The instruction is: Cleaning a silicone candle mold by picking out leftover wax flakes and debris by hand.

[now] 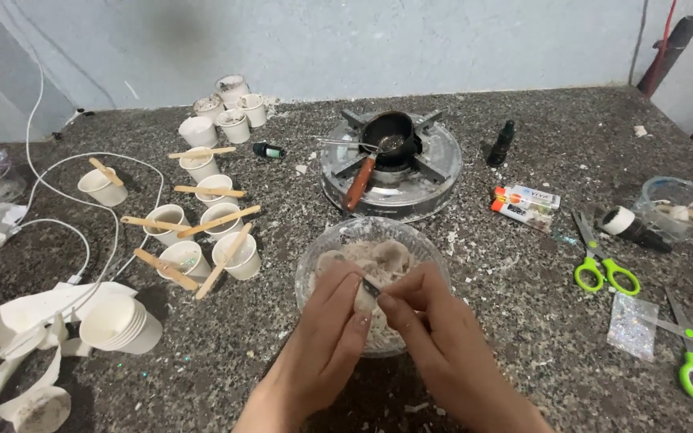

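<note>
From the head view, the clear bowl of pale wax chunks sits right under your hands, at the near middle of the dark speckled counter, and the lump you work on is hidden between your fingers just above the bowl's near rim. Behind the bowl stands a round metal stove with a small black pot and its wooden handle pointing toward you. To your left, small white paper cups with wooden sticks laid across them crowd the counter, with a stack of empty cups nearer you and a white cable looping around. To your right lie green-handled scissors and a small clear bag, well apart from the bowl. Your left hand is curled, fingers closed around a pale piece of wax. Your right hand pinches a small dark blade against that piece, fingertips drawn tight together.
</note>
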